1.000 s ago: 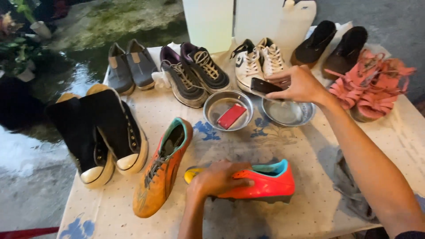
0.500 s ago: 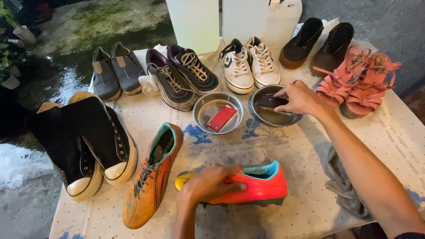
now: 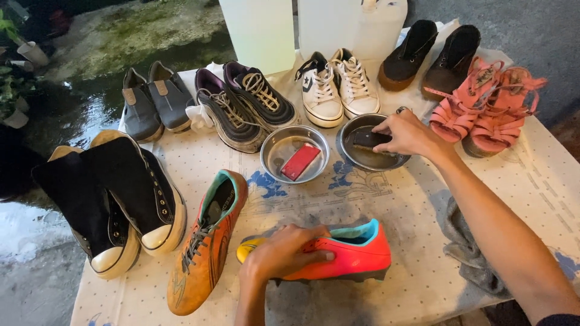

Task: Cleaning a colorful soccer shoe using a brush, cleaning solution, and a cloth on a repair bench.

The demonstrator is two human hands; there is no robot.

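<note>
My left hand [image 3: 283,253] presses down on an orange-red football boot [image 3: 345,253] with a yellow toe and teal lining, lying on its side near the table's front edge. My right hand [image 3: 406,133] holds a dark brush [image 3: 366,140] down inside the right metal bowl [image 3: 353,158]. The left metal bowl [image 3: 272,162] holds a red bar of soap [image 3: 300,162]. A second, dirtier orange boot [image 3: 205,244] lies left of the held one.
Pairs of shoes ring the patterned tablecloth [image 3: 386,193]: black high-tops [image 3: 121,199], grey slip-ons [image 3: 154,99], dark trainers [image 3: 244,102], white sneakers [image 3: 335,84], brown shoes [image 3: 432,51], pink sandals [image 3: 483,108]. White jugs [image 3: 329,27] stand behind. A grey rag [image 3: 468,247] lies right.
My right hand has lowered the brush from above the right bowl down into it. My left hand has stayed on the orange-red boot.
</note>
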